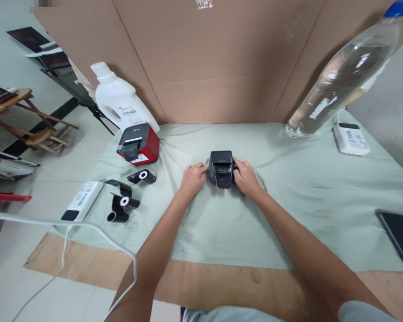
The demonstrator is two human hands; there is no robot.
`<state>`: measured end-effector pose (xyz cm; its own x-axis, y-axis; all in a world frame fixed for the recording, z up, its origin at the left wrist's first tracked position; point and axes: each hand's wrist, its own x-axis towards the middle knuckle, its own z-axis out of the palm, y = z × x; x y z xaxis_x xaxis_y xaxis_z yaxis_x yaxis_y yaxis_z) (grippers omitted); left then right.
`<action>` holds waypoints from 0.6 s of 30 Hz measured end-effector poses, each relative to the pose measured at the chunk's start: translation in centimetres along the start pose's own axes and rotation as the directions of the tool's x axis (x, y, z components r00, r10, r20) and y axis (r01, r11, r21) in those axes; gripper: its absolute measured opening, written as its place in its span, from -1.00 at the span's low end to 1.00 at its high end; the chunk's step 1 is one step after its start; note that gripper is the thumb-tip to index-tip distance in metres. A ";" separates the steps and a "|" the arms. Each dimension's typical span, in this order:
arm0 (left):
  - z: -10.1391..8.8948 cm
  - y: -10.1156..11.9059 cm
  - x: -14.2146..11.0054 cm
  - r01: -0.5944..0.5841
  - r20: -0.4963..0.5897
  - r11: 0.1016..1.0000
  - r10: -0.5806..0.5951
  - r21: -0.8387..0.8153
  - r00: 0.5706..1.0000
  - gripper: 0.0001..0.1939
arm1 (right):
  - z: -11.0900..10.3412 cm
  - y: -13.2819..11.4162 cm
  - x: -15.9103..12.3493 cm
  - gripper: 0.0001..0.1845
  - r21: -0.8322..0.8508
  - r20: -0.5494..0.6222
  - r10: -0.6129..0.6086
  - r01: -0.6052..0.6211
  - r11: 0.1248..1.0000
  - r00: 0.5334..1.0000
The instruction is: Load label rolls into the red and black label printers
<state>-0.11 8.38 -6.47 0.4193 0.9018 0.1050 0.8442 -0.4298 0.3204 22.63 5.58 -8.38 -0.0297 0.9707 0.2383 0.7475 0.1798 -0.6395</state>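
A small black box-shaped device (221,158), which looks like a label printer, rests on the pale green cloth (235,228). A dark, shiny strip hangs from its front. My left hand (193,179) has its fingers curled, and the fingertips press on the device's left side. On the other side, my right hand (247,178) closes its fingers against the right edge. The tips of the right fingers are partly hidden behind the device. Between them, both hands hold it low on the cloth.
To the left stand a red-and-black box-shaped device (151,145) and a white jug (121,96). Several black rolls (118,215) and a white power bank (83,200) lie nearer. A water bottle (345,80), another white power bank (352,138) and a phone (398,232) are rightward. A white cable (97,228) crosses lower left.
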 end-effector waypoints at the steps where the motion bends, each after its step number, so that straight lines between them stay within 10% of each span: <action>1: 0.0 0.0 0.0 0.002 -0.002 1.000 -0.002 -0.006 1.000 -0.42 | 0.0 0.0 0.0 -0.37 -0.002 -0.002 0.003 -0.003 1.000 1.000; 7: 0.8 -0.8 0.2 0.024 -0.035 0.976 -0.032 -0.219 0.999 -0.42 | 0.0 0.1 0.0 -0.36 -0.003 0.005 0.004 -0.004 1.000 1.000; 12: 1.8 -2.1 1.1 0.057 -0.012 0.757 -0.085 -0.650 0.996 -0.55 | 0.3 0.4 -0.1 -0.35 0.010 -0.026 -0.001 0.001 1.000 1.000; 18: 2.2 -2.3 1.3 0.059 -0.036 0.654 -0.130 -0.754 0.991 -0.55 | 0.1 0.1 -0.2 -0.35 0.038 -0.059 -0.006 0.009 0.999 0.998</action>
<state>-0.72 10.46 -9.13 0.2940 0.9510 0.0959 0.3245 -0.1937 0.9259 22.68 5.44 -8.58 0.0050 0.9584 0.2855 0.7215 0.1942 -0.6646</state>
